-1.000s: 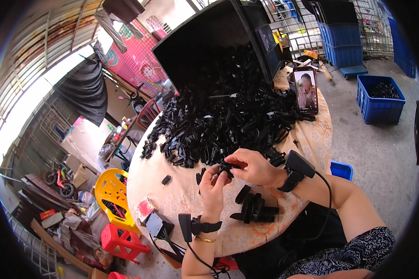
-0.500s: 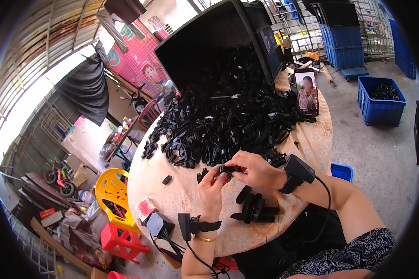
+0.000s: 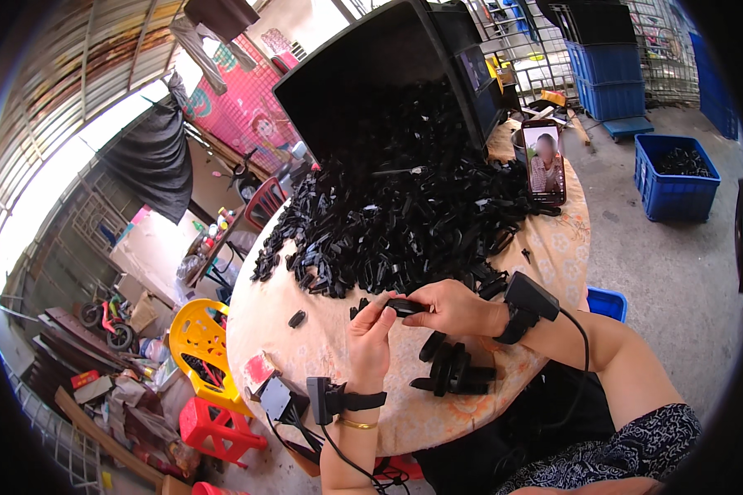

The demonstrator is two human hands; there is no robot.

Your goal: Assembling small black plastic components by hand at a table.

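Note:
A small dark, elongated black plastic part (image 3: 406,307) is held between my two hands above the near side of the table. My left hand (image 3: 370,340) pinches its left end with thumb and fingers. Closed on the right end is my right hand (image 3: 456,308), its fingers partly hiding the part. Below my right hand lies a short row of similar black parts (image 3: 452,371) on the cloth. Just beyond both hands spreads a big heap of black plastic parts (image 3: 380,223), spilling from a tipped black bin (image 3: 371,58).
A patterned cloth covers the round table (image 3: 305,363). A phone (image 3: 544,165) stands at its right edge, and one loose black part (image 3: 296,318) lies at left. Beside the table are a yellow chair (image 3: 191,342), a red stool (image 3: 210,429) and a blue crate (image 3: 677,194).
The part between my hands has turned and shows a longer side now. My right hand has lowered slightly and its fingers have shifted along the part.

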